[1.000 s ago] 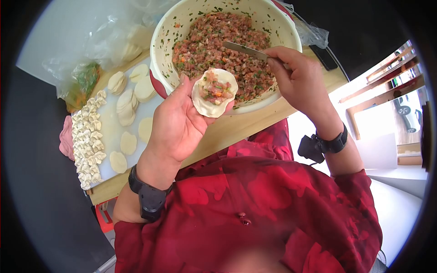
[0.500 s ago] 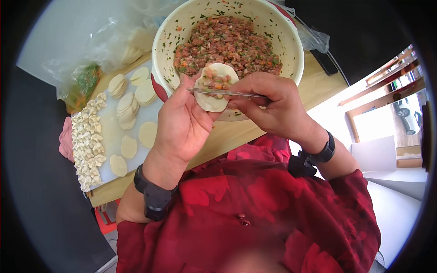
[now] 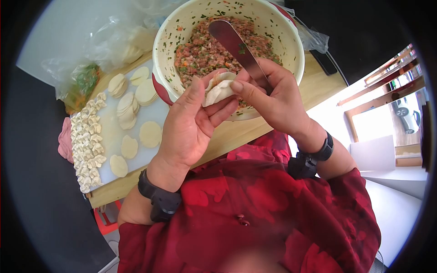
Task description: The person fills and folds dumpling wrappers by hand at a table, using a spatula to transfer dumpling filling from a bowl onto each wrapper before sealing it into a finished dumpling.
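A round dough wrapper, partly folded over its filling, lies in the fingers of my left hand. My right hand pinches the wrapper's right edge with its thumb. The same hand grips a flat metal spatula, whose blade points up and left over the filling. Behind both hands stands a large white bowl with minced filling flecked with green and orange.
On the left, a white board bears flat round wrappers and rows of folded dough pieces. Plastic bags lie behind it. A dark phone rests right of the bowl; a pink cloth is at far left.
The spatula has swung from lying across the wrapper to pointing up over the bowl. The open wrapper is now folded partly over, and my right thumb has moved onto its edge.
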A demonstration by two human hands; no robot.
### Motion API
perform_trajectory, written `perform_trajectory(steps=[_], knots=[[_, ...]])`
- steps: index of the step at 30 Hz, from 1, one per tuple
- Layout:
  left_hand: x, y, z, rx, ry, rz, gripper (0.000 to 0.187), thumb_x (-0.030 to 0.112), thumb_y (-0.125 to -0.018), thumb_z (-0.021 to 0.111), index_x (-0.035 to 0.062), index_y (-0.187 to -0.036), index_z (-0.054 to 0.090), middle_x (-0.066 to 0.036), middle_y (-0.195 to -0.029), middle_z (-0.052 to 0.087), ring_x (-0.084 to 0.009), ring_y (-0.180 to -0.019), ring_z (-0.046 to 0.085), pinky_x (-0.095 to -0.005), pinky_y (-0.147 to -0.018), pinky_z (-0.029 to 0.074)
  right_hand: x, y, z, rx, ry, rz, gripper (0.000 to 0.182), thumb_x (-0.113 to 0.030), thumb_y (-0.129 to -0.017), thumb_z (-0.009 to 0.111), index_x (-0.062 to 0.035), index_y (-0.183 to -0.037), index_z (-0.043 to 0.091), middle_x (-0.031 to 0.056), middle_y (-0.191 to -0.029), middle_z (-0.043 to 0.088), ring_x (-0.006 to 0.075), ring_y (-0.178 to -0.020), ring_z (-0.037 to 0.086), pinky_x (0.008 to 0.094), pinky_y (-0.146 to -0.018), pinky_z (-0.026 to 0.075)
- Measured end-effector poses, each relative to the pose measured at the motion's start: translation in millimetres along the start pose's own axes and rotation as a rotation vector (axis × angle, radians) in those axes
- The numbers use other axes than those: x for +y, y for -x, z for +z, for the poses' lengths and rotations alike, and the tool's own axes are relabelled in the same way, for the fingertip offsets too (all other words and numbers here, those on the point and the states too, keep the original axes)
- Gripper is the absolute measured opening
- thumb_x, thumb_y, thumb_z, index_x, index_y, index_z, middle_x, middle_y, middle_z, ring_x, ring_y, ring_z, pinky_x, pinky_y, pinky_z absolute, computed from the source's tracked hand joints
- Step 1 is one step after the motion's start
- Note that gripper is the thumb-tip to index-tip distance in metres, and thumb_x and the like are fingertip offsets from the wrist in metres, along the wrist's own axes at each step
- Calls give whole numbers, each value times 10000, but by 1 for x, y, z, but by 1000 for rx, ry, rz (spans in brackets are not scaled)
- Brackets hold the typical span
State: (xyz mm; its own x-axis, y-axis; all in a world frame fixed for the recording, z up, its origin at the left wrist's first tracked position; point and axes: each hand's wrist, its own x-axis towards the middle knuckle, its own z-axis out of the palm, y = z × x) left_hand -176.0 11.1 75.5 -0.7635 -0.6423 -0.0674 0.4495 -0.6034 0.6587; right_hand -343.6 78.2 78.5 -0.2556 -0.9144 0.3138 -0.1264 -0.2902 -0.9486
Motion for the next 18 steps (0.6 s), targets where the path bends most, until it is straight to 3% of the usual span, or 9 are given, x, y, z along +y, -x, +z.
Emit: perform_trajectory(steps=[4, 7, 13, 18], knots=[[-4, 2, 7, 32, -224, 69, 396, 161, -960, 611, 1, -1308, 507, -105, -1255, 589, -181, -1117, 608, -324, -982, 532, -1, -2, -4, 9, 67, 82, 143, -110, -882, 686, 11, -906, 612, -3, -690, 604, 23, -613, 525, 206, -509, 410], [-8, -3, 2, 57, -241, 89, 326, 116, -942, 631, 14, -1243, 562, -103, -1207, 618, -174, -1064, 630, -312, -949, 550, 3, -2, -4, -12, 98, 73, 179, -135, -871, 713, 6, -918, 612, 3, -704, 611, 34, -621, 545, 220, -524, 442], [-2, -2, 3, 113, -139, 86, 258, 125, -939, 636, 17, -1172, 602, -88, -1160, 641, -160, -1030, 640, -294, -902, 562, 1, -5, -8, 25, 215, -95, 230, -162, -848, 759, -3, -939, 621, -3, -720, 606, 59, -651, 557, 238, -553, 467], [-1, 0, 0, 122, -254, 103, 263, 134, -921, 668, 29, -1159, 632, -61, -1120, 664, -120, -986, 638, -237, -812, 547, 2, -2, -10, 1, 172, -63, 200, -129, -840, 757, -10, -936, 629, 4, -742, 611, 63, -660, 545, 241, -566, 460]])
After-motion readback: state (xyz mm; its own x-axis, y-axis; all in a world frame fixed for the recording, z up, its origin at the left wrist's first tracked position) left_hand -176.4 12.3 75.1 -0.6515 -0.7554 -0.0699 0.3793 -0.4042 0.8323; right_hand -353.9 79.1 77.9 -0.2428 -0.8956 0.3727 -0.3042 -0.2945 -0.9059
